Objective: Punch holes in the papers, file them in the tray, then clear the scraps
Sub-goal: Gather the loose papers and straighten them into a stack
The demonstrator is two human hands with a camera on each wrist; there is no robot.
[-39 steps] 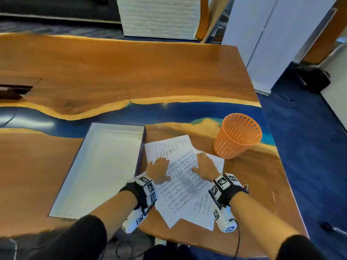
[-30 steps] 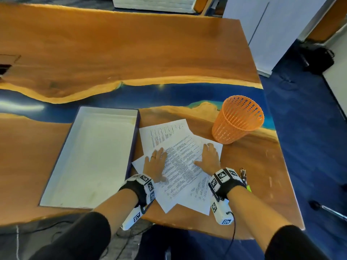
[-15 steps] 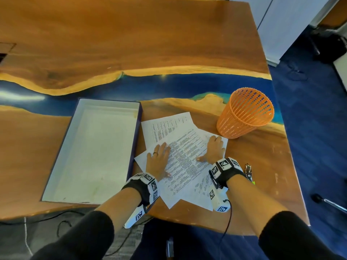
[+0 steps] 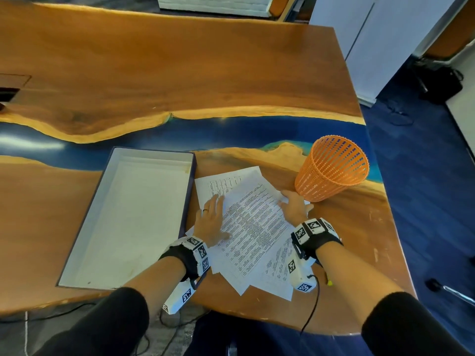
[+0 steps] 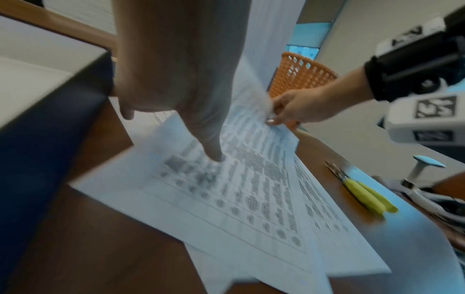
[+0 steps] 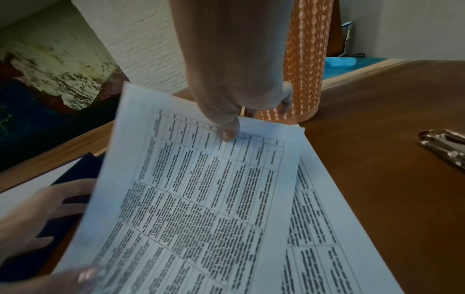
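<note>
Several printed papers (image 4: 253, 236) lie fanned on the wooden table between an empty white tray (image 4: 151, 152) on the left and an orange mesh basket (image 4: 332, 168) on the right. My left hand (image 4: 213, 209) lies flat with straight fingers on the left side of the stack, its thumb pressing the top sheet (image 5: 239, 208). My right hand (image 4: 285, 199) pinches that top sheet (image 6: 201, 208) at its far right corner, thumb above and fingers below, with the corner raised off the pile. A yellow-handled hole punch (image 5: 365, 191) lies on the table to the right of the papers.
The basket (image 6: 307, 59) stands just beyond my right hand. The dark outer wall of the tray (image 5: 50, 103) runs along the papers' left side. The table (image 4: 180, 73) stretches far ahead. Its right edge drops to blue carpet.
My right hand slid from lying flat on the papers to their far right corner and took hold of the top sheet. The left hand crept slightly forward and stays flat.
</note>
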